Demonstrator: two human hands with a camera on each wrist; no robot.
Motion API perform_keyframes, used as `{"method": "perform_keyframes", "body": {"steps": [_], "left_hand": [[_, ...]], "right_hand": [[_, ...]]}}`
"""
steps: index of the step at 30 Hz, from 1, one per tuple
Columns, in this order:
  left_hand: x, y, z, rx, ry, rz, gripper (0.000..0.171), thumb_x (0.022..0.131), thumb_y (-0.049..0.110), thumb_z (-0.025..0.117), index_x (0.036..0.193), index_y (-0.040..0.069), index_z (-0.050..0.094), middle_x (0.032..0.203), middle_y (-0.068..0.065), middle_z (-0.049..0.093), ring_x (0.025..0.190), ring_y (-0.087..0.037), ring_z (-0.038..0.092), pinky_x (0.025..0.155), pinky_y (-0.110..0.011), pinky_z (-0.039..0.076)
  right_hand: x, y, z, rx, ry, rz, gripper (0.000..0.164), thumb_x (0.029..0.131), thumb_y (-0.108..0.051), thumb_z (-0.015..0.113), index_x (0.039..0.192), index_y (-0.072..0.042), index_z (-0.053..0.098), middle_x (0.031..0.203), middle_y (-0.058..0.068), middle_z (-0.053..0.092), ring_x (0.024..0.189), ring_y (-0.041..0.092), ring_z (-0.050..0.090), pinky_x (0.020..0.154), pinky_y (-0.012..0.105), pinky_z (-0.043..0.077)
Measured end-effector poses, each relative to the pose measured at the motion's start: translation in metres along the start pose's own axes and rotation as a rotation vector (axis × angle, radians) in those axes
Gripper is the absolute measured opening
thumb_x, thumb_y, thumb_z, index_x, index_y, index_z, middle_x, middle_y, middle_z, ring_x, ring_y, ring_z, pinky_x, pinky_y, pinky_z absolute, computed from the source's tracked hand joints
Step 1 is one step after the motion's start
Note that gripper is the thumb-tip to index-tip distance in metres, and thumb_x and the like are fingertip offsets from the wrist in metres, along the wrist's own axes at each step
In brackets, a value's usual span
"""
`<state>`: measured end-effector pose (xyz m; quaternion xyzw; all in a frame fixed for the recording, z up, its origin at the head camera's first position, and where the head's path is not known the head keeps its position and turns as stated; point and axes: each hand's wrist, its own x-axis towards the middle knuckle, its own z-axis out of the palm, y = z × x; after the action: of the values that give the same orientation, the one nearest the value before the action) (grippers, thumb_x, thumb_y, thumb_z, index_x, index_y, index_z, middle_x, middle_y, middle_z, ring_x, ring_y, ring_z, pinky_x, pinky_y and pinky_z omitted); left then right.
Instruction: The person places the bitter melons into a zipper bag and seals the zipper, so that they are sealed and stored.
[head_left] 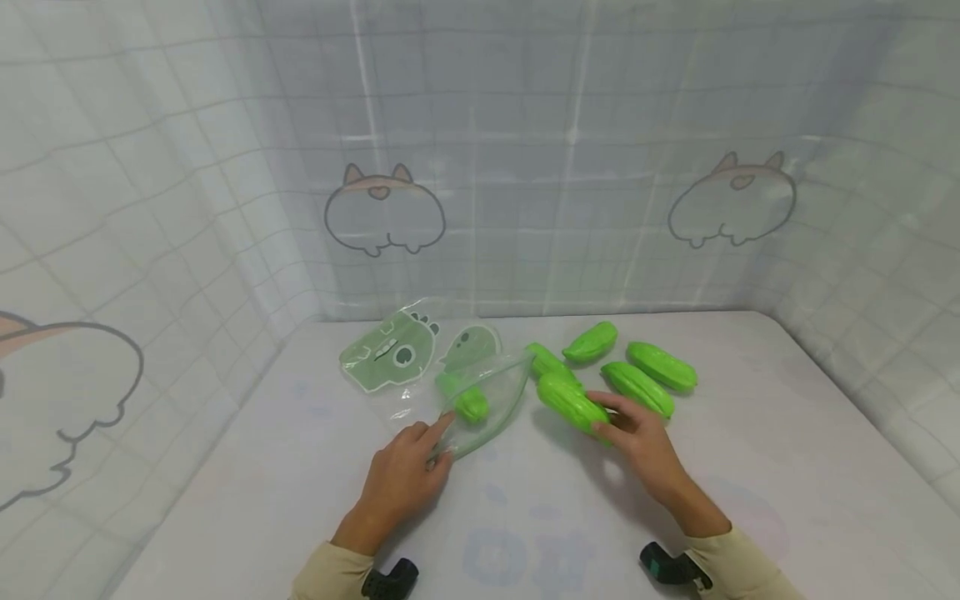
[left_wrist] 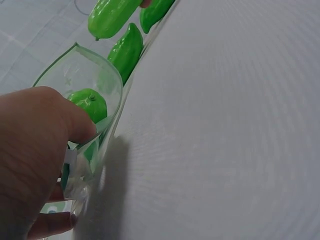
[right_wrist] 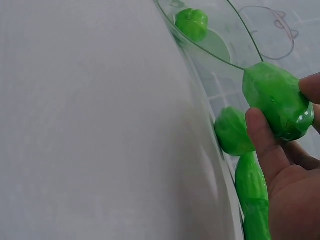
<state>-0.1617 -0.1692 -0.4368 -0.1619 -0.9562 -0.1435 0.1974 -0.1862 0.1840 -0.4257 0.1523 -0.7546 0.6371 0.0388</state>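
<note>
My left hand [head_left: 407, 472] pinches the near edge of a clear plastic bag [head_left: 401, 398] printed with green cartoon figures. The bag's mouth gapes toward the right, and one glossy green cucumber [head_left: 472, 405] lies inside it. Held up by my right hand [head_left: 643, 443] is another ridged cucumber [head_left: 567, 402], gripped near one end between thumb and fingers, just right of the bag's opening. In the right wrist view, this cucumber [right_wrist: 277, 100] sits between the fingertips. From the left wrist, the bag's raised rim [left_wrist: 116, 75] shows beside the thumb.
Several more cucumbers lie behind and right of my right hand, among them one at the back [head_left: 591, 342] and one at the far right [head_left: 662, 367]. Another cucumber [head_left: 550, 363] lies close to the bag's mouth. A tiled-pattern curtain [head_left: 525, 250] encloses the white table [head_left: 300, 500].
</note>
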Motion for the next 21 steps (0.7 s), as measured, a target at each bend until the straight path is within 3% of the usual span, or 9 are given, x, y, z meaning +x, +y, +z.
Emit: {"method": "perform_keyframes", "body": {"steps": [15,21], "left_hand": [[0.001,0.001,-0.004,-0.002,0.005,0.002,0.055,0.085,0.023,0.077,0.138,0.021,0.062,0.090,0.002,0.063,0.071,-0.012,0.053,0.052,-0.030,0.043],[0.001,0.002,-0.003,-0.013,0.019,0.008,0.055,0.085,0.022,0.077,0.138,0.021,0.062,0.088,0.003,0.062,0.069,-0.011,0.051,0.050,-0.028,0.041]], "right_hand": [[0.004,-0.008,0.012,0.073,-0.023,0.000,0.042,0.092,-0.003,0.068,0.134,0.001,0.060,0.142,0.020,0.052,0.118,0.035,0.058,0.087,0.030,0.054],[0.006,-0.011,0.018,0.069,-0.006,0.007,0.039,0.094,-0.006,0.068,0.132,-0.001,0.062,0.141,0.018,0.054,0.115,0.028,0.061,0.087,0.029,0.054]]}}
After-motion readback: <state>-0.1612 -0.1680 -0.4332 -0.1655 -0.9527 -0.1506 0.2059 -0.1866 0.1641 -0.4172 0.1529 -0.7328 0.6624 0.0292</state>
